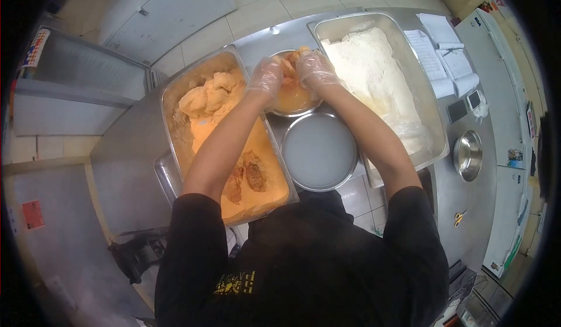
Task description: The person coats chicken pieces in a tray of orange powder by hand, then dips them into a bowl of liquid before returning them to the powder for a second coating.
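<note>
Both hands wear clear plastic gloves over a round metal bowl (295, 112) of orange-brown liquid. My left hand (267, 77) is closed on a piece of raw meat (288, 70) at the bowl's left side. On the right, my right hand (314, 70) grips the same meat or a piece touching it. A deep tray of orange powder (266, 192) stands to the left, with coated pieces (207, 96) at its far end and darker pieces (256, 177) nearer me. White flour (374, 64) fills a second tray (437, 114) on the right.
Close to my body is a round container of cloudy liquid (319, 152). Farther right are papers (435, 58), a phone (457, 111), an empty metal bowl (468, 156) and yellow scissors (460, 218). A metal lid or pan edge (168, 175) sticks out beside the left tray.
</note>
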The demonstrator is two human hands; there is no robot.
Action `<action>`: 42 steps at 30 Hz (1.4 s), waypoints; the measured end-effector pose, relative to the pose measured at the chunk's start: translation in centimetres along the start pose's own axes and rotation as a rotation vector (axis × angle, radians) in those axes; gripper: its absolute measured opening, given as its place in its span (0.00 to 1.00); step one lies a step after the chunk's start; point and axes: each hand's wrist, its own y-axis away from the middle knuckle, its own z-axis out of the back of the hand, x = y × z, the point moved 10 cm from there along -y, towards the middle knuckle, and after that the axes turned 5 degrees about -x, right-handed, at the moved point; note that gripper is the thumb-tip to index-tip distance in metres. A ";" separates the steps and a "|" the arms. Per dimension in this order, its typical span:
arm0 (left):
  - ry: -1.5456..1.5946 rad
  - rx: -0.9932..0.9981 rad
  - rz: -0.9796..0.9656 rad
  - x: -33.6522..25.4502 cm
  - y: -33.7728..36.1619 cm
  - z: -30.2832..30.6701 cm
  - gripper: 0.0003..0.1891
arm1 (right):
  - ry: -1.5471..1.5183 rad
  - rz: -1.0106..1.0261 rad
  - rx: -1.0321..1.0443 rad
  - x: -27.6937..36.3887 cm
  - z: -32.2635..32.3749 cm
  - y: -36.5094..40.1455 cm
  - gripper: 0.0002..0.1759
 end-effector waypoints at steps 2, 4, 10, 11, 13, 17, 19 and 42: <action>-0.073 -0.093 -0.077 2.7 -2.1 -1.1 0.16 | 0.070 0.050 0.043 0.4 -0.6 0.1 0.12; -0.265 -0.104 -0.180 2.1 -1.9 -0.6 0.15 | 0.029 0.071 0.010 0.9 -0.2 0.3 0.12; 0.015 -0.041 0.021 2.7 -2.0 0.2 0.18 | 0.041 0.067 0.053 2.0 1.2 1.0 0.14; 0.005 -0.049 0.002 2.9 -1.9 0.1 0.17 | 0.065 0.070 0.099 2.2 0.7 1.4 0.14; -0.050 -0.104 -0.058 2.7 -2.2 0.8 0.14 | 0.211 0.170 0.134 3.4 0.9 0.8 0.15; -0.229 -0.163 -0.346 -2.1 0.8 3.9 0.11 | 0.131 0.154 0.058 4.4 5.2 2.0 0.16; -0.274 -0.163 -0.359 -2.2 0.7 3.5 0.11 | 0.041 0.097 0.050 2.6 2.2 1.0 0.21; -0.392 -0.066 -0.397 -3.1 3.1 2.1 0.10 | -0.070 -0.048 0.008 1.2 1.2 2.0 0.15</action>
